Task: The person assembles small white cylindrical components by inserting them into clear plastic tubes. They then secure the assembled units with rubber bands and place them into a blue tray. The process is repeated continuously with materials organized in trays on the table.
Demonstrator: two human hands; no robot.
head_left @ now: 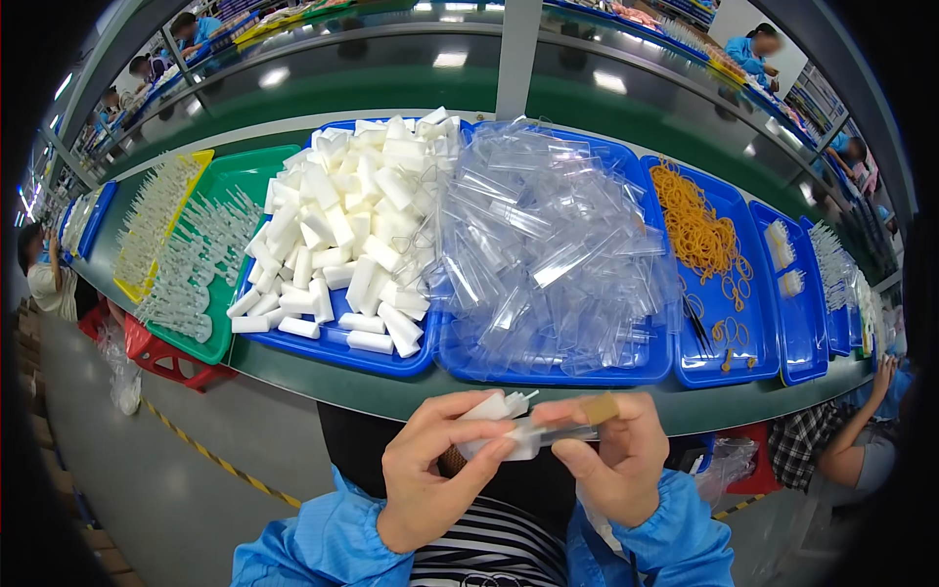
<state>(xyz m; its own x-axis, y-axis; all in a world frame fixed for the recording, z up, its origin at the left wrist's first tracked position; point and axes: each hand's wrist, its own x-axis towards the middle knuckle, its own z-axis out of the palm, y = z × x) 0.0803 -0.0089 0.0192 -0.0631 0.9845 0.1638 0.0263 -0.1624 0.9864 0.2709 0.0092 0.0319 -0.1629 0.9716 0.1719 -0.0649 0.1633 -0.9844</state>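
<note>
In front of my body, just off the table's near edge, my two hands meet. My left hand is closed, pinching a white plastic part with a thin white stem sticking out at its top. A clear plastic sleeve runs from that part toward my right hand. The right fingers and thumb close around the sleeve, somewhat blurred. A tan wrap shows on a right fingertip; its kind is unclear.
Along the green table stand a blue tray of white foam-like blocks, a tray of clear sleeves, and one with rubber bands and dark tweezers. A green tray holds white stemmed parts. Co-workers sit around.
</note>
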